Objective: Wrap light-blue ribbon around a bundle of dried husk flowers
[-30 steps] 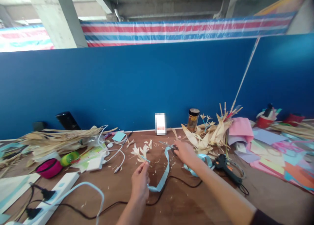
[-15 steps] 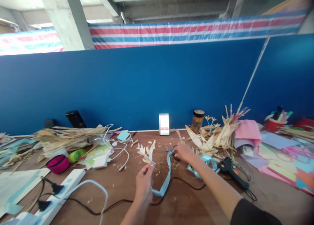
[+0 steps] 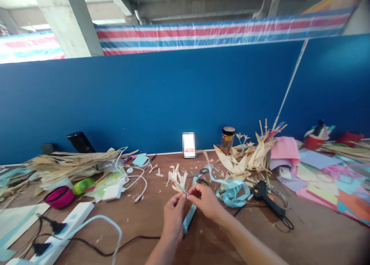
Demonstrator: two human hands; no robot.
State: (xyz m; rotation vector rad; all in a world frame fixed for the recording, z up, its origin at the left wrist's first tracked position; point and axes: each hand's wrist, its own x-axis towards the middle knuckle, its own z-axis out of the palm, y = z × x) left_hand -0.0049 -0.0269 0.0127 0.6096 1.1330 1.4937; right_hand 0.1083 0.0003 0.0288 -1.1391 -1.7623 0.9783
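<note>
A pale corn-husk flower (image 3: 177,178) stands above the table, its lower stem wrapped in light blue ribbon. My left hand (image 3: 174,212) is closed, pinching that stem between thumb and forefinger. Beside it my right hand (image 3: 204,202) pinches the same wrapped stem from the right, with the fingertips of both hands almost touching. A light blue ribbon (image 3: 189,218) hangs down between the hands to the tabletop. Just beyond my right hand lie dark-handled scissors (image 3: 204,171), partly under ribbon. More ribbon is heaped in loose loops (image 3: 233,192) to the right.
At the right lie a black glue gun (image 3: 270,201), dried husks (image 3: 245,159) and coloured papers (image 3: 332,188). A lidded jar (image 3: 227,140) stands behind. On the left are a power strip (image 3: 71,228), a pink round container (image 3: 59,197) and white cables (image 3: 141,182). A black cord crosses the front.
My right hand has let go of the scissors, which now lie on the table, and has come left and nearer to pinch the flower's stem beside my left hand.
</note>
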